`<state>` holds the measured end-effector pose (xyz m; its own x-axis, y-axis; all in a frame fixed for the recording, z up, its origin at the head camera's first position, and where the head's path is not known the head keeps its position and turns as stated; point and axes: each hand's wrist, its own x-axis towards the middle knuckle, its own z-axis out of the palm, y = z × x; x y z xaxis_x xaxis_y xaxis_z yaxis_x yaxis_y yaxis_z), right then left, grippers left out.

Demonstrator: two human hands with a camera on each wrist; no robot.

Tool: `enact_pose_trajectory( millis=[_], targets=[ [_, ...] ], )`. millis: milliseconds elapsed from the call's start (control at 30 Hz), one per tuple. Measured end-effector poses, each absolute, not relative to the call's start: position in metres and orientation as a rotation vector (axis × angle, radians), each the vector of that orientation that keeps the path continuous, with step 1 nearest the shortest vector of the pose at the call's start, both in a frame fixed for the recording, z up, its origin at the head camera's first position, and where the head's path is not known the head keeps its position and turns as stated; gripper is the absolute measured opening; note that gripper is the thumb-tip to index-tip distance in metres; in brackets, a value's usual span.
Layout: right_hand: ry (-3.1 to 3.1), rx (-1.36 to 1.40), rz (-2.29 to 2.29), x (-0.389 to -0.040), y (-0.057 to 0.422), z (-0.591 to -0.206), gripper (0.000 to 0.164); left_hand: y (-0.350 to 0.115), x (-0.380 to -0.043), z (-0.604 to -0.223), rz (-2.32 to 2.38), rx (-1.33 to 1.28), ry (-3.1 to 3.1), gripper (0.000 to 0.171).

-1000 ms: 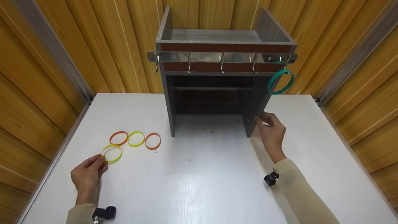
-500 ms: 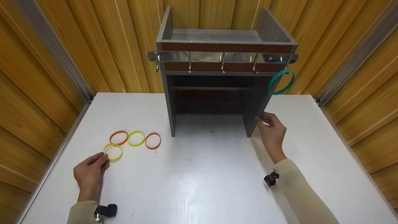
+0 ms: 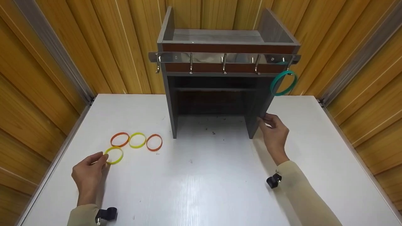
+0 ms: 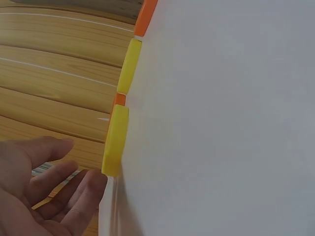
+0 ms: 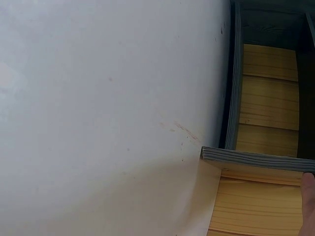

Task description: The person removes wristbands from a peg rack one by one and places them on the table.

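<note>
A yellow wristband (image 3: pixel 113 155) lies at the front of a small group on the white table (image 3: pixel 201 194). My left hand (image 3: pixel 89 171) is at its left edge. In the left wrist view, the fingertips (image 4: pixel 98 181) are beside the band's near end, with the thumb standing apart. Whether they touch is hard to tell. Behind lie an orange wristband (image 3: pixel 120 139), another yellow wristband (image 3: pixel 137 140) and a second orange wristband (image 3: pixel 154 142). My right hand (image 3: pixel 274 133) grips the right side panel of a grey wooden shelf (image 3: pixel 251 128), its thumb on the front edge.
Across the shelf front runs a metal hook rail (image 3: pixel 207 57) with several hooks. A teal wristband (image 3: pixel 283 83) hangs from its rightmost hook. Wood-patterned walls (image 3: pixel 132 47) enclose the table at the back and sides. Small dark specks lie under the shelf.
My left hand shifts slightly by the front yellow wristband, its fingertips a little farther up along the band's left edge. The right hand keeps its grip on the shelf.
</note>
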<state>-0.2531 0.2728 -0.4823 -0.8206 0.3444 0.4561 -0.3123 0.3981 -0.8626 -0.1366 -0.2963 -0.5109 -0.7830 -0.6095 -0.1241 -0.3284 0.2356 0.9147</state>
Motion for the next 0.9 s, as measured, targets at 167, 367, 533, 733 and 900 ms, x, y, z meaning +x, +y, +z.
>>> enact_pose_trajectory(
  millis=[167,367,533,733,900],
  targets=[
    [-2.070,0.005,1.462,-0.252,0.274,-0.483,0.020,-0.286,-0.141,-0.498,-1.672,0.801,-2.177,0.042],
    [-2.076,0.003,1.464,-0.250,0.274,-0.483,0.020,-0.271,-0.151,-0.490,-1.766,0.673,-2.076,0.042],
    [-2.079,0.008,1.459,-0.249,0.273,-0.482,0.020,-0.254,-0.158,-0.487,-1.801,0.550,-2.034,0.040],
    [-2.072,0.015,1.460,-0.249,0.273,-0.481,0.020,-0.230,-0.167,-0.479,-1.828,0.389,-1.994,0.035],
    [-2.066,-0.011,1.454,-0.250,0.272,-0.481,0.020,-0.209,-0.176,-0.473,-1.832,0.256,-1.967,0.033]
  ],
)
